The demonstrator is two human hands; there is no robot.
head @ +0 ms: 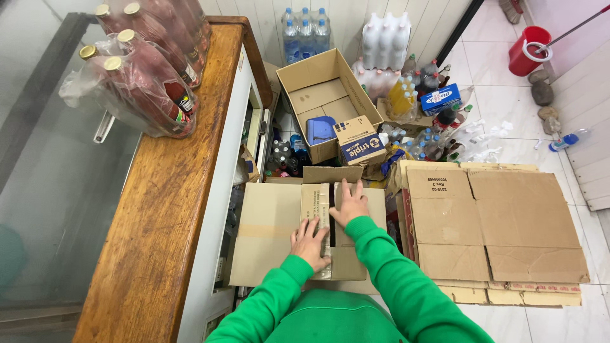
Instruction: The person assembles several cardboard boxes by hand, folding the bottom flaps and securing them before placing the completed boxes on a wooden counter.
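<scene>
Sleeves: your green sleeves fill the bottom edge, both arms reaching forward over the box.
Left hand point(309, 243): your palm lies flat on the near flap of the cardboard box point(267, 232), fingers spread and pressing down; the grip is apart, clamped on nothing.
Right hand point(348, 204): it rests flat on the far side of the flap seam, fingers stretched forward and apart, holding nothing.
Box position: the cardboard box sits on the floor right in front of you, just beside the white side of the counter point(162, 209), its top flaps folded nearly shut with a dark slit between your hands.
Tape strip: a band of clear tape point(315, 203) runs along the flap under your left fingers.
Right of box: flattened cardboard sheets point(502, 228) lie stacked on the tiled floor.
Beyond box: an open carton point(318, 95) holds a blue object, with a small blue-and-white box point(357, 145) at its corner.
Counter top: shrink-wrapped red bottles point(149, 76) lie on the wooden surface.
Far wall: packs of water bottles point(305, 32) stand upright; a red bucket point(528, 51) stands well apart.
</scene>
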